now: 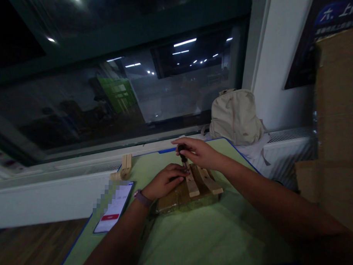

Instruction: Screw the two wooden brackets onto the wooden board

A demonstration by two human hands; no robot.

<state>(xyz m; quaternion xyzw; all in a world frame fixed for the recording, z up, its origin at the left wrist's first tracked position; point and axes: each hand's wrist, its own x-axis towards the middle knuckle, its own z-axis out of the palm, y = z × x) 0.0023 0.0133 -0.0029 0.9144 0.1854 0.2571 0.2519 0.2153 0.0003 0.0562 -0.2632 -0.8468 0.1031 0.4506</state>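
My right hand [197,151] is closed round the black handle of a screwdriver [182,150], its index finger stretched out past the top. The shaft points down at a pale wooden piece [193,187]. Beside the tip, my left hand [167,180] has its fingers drawn together against the wood; whatever they pinch is too small to make out. A second wooden piece [211,182] with a dark hole lies to the right. Both pieces rest on a flat brown block [168,203] wrapped in clear tape.
The green-topped table [219,234] has a blue edge. At its left lie a phone or tablet [116,207] with a lit screen and some stacked wooden pieces [126,165]. A beige backpack [235,117] stands behind by the window; cardboard [338,130] rises at the right.
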